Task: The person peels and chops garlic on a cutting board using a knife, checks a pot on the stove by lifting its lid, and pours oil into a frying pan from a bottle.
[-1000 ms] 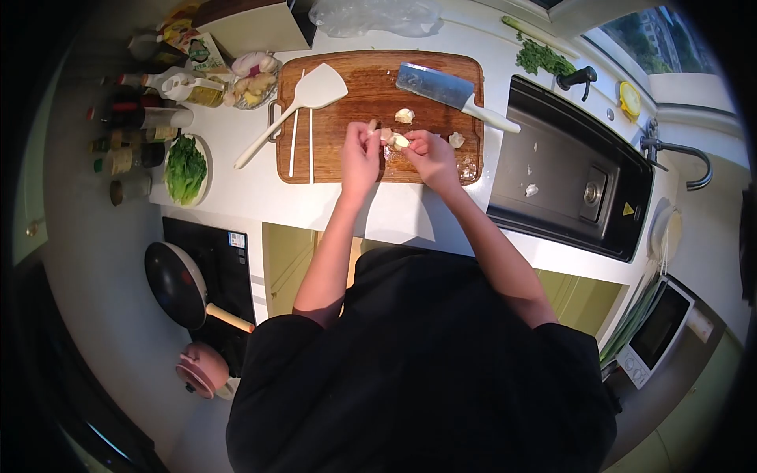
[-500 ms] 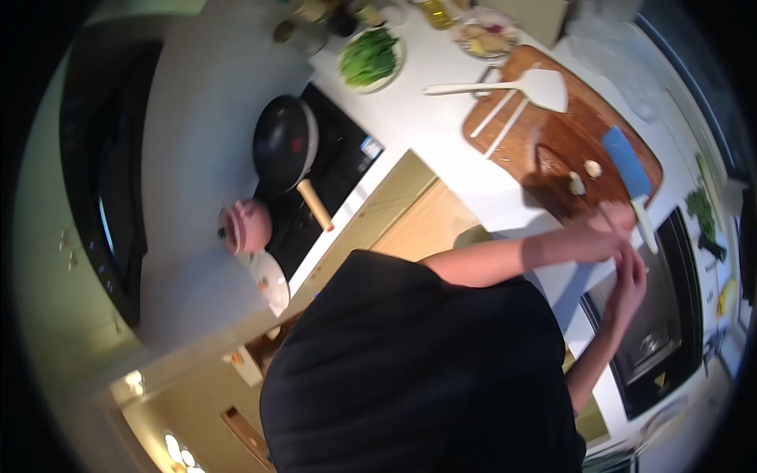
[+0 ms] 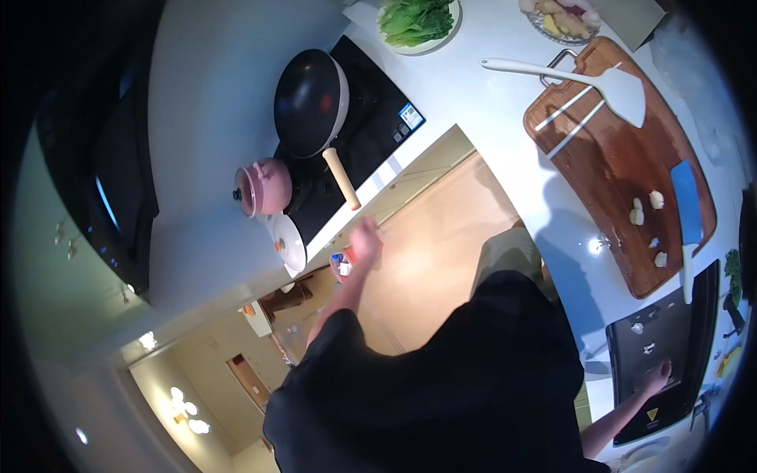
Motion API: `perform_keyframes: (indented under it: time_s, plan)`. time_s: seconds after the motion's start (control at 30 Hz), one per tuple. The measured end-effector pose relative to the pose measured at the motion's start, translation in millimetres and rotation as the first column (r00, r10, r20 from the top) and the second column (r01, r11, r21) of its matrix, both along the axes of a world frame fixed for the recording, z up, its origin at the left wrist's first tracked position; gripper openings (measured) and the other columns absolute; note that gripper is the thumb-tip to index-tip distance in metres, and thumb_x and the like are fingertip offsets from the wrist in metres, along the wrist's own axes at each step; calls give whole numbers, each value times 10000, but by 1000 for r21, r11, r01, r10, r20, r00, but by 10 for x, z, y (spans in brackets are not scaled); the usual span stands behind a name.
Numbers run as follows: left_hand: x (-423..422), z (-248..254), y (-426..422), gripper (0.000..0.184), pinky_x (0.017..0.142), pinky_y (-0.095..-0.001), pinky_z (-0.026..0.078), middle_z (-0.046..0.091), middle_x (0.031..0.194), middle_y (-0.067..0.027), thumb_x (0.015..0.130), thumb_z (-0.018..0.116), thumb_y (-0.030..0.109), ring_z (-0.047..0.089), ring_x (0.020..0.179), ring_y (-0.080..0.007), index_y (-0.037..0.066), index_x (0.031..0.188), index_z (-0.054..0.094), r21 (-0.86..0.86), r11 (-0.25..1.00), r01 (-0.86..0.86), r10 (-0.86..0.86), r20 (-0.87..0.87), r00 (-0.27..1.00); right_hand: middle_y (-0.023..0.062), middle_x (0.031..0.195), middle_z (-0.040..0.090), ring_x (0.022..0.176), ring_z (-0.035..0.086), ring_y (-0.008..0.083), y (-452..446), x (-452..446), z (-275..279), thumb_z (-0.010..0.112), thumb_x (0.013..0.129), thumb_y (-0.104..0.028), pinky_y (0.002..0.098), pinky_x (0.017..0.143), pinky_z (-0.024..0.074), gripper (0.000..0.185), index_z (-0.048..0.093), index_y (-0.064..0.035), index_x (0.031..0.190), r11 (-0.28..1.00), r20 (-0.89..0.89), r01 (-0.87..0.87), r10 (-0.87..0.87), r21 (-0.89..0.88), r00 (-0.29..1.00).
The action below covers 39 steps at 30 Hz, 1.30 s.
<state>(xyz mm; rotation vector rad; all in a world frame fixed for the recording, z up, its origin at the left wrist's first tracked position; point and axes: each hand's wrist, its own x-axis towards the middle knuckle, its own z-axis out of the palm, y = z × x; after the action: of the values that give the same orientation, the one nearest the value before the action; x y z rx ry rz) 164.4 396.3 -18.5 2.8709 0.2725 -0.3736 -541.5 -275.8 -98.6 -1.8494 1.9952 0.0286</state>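
My left hand [image 3: 364,240] is stretched out to the left, below the wok's wooden handle [image 3: 341,180] and near the counter's front edge; motion blurs its fingers. My right hand [image 3: 657,378] is over the dark sink [image 3: 631,406], its fingers drawn together; whatever they hold, if anything, is too small to make out. Whitish scraps [image 3: 649,348] lie in the sink. Peeled garlic cloves [image 3: 656,199] are scattered on the wooden cutting board [image 3: 623,162]. Along the board's right side lies a knife [image 3: 688,205] with a blue blade and white handle.
A white spatula [image 3: 623,93] and two white chopsticks [image 3: 572,130] rest on the board. The black wok [image 3: 307,102] and a pink pot [image 3: 270,188] are by the cooktop [image 3: 371,106]. Leafy greens [image 3: 418,20] fill a plate. Ginger [image 3: 564,20] sits in a bowl.
My hands, together beside the board before, have parted: the left swung far left past the counter edge, the right moved down over the sink. More garlic pieces show on the board.
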Motion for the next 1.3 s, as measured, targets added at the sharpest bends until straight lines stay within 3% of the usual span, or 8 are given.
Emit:
perform_keyframes:
  time_s: [0.1, 0.17, 0.23, 0.33, 0.47, 0.67, 0.93, 1.3]
  plan:
    - [745, -164, 502, 192, 674, -383, 502, 636, 733, -154, 987, 542, 144, 604, 681, -179, -7, 923, 643, -160, 981, 112, -79, 203, 976, 63, 1220, 697, 1049, 657, 176, -230, -311, -160, 641, 996, -284, 308, 866, 520, 399, 650, -50, 1319, 998, 40, -29, 27, 63, 999]
    - [1201, -212, 480, 104, 692, -350, 489, 651, 782, -153, 933, 616, 109, 591, 718, -168, 9, 919, 636, -662, 741, -111, 181, 37, 983, 19, 1169, 697, 985, 638, 118, -342, -243, -201, 648, 998, -299, 270, 793, 518, 387, 660, -66, 1307, 995, 112, 15, -26, 98, 993]
    - [1536, -266, 597, 213, 763, -364, 498, 667, 895, -142, 976, 628, 219, 630, 798, -264, 18, 908, 641, -165, 981, -99, 155, 373, 915, -1, 1132, 686, 944, 615, 84, -372, -134, -188, 659, 997, -318, 239, 740, 509, 392, 664, -72, 1301, 978, 212, 125, -159, 164, 964]
    - [1811, -263, 932, 257, 859, -428, 500, 606, 1089, -169, 943, 677, 237, 613, 1031, -327, 21, 1074, 632, 190, 976, 103, -162, 329, 930, 31, 1142, 683, 951, 626, 112, -339, -76, -26, 659, 1000, -324, 251, 746, 521, 395, 660, -63, 1296, 970, 193, 146, -184, 195, 964]
    - [2072, -425, 1030, 463, 827, -479, 536, 689, 961, -179, 820, 819, 363, 659, 936, -402, 42, 1118, 669, 151, 896, 418, -441, 198, 875, 50, 1148, 682, 991, 650, 148, -166, 8, 250, 664, 997, -312, 282, 777, 531, 402, 650, -47, 1298, 942, 175, 254, -294, 219, 940]
    - [2146, -374, 843, 473, 772, -427, 581, 758, 931, -157, 758, 855, 464, 729, 926, -348, 70, 998, 751, 400, 911, 98, -126, 45, 991, 41, 1173, 683, 1056, 674, 187, -71, -178, 236, 674, 991, -301, 311, 810, 526, 417, 635, -62, 1330, 903, 120, 351, -388, 246, 914]
    - [2230, -595, 1171, 568, 755, -419, 581, 756, 853, -155, 719, 868, 517, 744, 839, -344, 20, 962, 738, 313, 943, 116, -156, 105, 982, 42, 1255, 677, 1118, 668, 183, 263, -74, 272, 646, 1008, -328, 317, 880, 530, 464, 589, -101, 1408, 888, 61, 374, -403, 266, 913]
    - [2228, -567, 1158, 506, 850, -393, 572, 762, 1032, -146, 762, 872, 359, 740, 949, -309, 20, 1115, 742, 271, 947, 175, -202, 74, 977, 9, 1222, 685, 1057, 655, 142, 554, -565, -10, 630, 1012, -355, 285, 816, 505, 465, 593, -119, 1410, 868, 98, 390, -437, 308, 894]
